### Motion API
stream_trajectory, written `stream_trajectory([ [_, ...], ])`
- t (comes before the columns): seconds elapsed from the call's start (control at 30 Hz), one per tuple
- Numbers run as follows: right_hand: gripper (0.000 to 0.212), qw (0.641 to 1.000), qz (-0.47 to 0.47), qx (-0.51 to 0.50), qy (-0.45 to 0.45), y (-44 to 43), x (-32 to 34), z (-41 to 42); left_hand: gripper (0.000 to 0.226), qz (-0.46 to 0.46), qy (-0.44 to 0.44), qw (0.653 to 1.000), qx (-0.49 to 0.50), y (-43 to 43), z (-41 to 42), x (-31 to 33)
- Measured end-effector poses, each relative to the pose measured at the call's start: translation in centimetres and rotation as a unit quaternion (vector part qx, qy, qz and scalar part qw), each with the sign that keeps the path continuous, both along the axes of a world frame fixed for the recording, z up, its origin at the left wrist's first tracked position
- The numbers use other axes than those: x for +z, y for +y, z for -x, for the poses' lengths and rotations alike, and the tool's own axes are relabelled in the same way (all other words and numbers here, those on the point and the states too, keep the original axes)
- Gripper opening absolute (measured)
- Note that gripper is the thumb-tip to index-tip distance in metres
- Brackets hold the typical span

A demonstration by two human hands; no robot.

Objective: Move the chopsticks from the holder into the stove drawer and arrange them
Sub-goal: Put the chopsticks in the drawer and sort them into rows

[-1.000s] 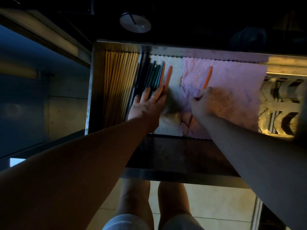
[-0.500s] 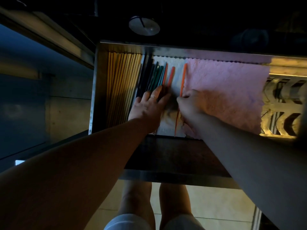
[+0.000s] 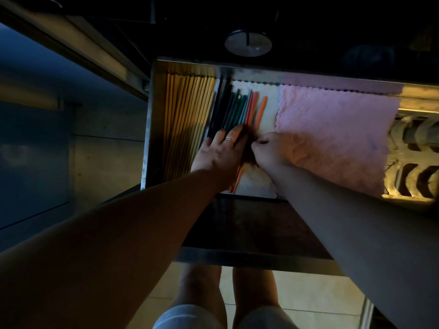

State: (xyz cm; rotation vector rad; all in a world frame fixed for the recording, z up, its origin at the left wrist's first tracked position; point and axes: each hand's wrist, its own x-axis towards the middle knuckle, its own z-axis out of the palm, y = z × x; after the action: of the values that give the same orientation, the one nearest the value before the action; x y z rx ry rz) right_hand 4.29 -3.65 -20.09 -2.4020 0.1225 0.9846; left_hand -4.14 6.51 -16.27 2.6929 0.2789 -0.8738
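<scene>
You are pinching the slender orange chopstick (image 3: pixel 261 110) mid-shaft with your right hand (image 3: pixel 269 151), fingers curled; it is probably light, stiff and slippery. Your left hand (image 3: pixel 221 154), fingers straight, is pressing the multicoloured chopstick row (image 3: pixel 234 112).

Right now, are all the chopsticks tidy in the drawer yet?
Nearly. Done: the wooden chopsticks and the dark and green chopsticks lie side by side at the left of the drawer. In hand: the left hand presses on them while the right hand pinches an orange chopstick, which slants apart from the others. Left: line it up. Whether more wait elsewhere, I cannot see.
</scene>
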Motion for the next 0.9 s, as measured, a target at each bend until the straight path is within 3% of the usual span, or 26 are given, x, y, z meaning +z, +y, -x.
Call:
stream_trajectory([
  [0.13, 0.017, 0.998, 0.022, -0.024, -0.061, 0.9, 0.6, 0.0, 0.081, -0.002, 0.029, 1.0, 0.0, 1.2, 0.6, -0.7],
  [0.33, 0.017, 1.0, 0.001, -0.01, -0.03, 1.6, 2.1, 0.6, 0.092, -0.004, 0.043, 0.999, -0.015, 1.8, 1.4, -1.4],
  [0.53, 0.02, 1.0, 0.007, -0.027, -0.013, 1.8, 2.5, 1.0, 0.084, 0.005, 0.062, 0.998, -0.008, 2.2, 1.9, -0.3],
  [0.73, 0.043, 0.996, -0.009, -0.073, 0.049, 0.9, 6.8, 2.8, 0.081, 0.028, 0.118, 0.992, 0.032, 2.6, 3.2, 5.4],
  [0.9, 0.051, 0.999, 0.03, 0.019, 0.036, -1.2, 13.8, 3.9, 0.076, 0.084, 0.122, 0.983, 0.105, 2.2, 4.5, 12.1],
])
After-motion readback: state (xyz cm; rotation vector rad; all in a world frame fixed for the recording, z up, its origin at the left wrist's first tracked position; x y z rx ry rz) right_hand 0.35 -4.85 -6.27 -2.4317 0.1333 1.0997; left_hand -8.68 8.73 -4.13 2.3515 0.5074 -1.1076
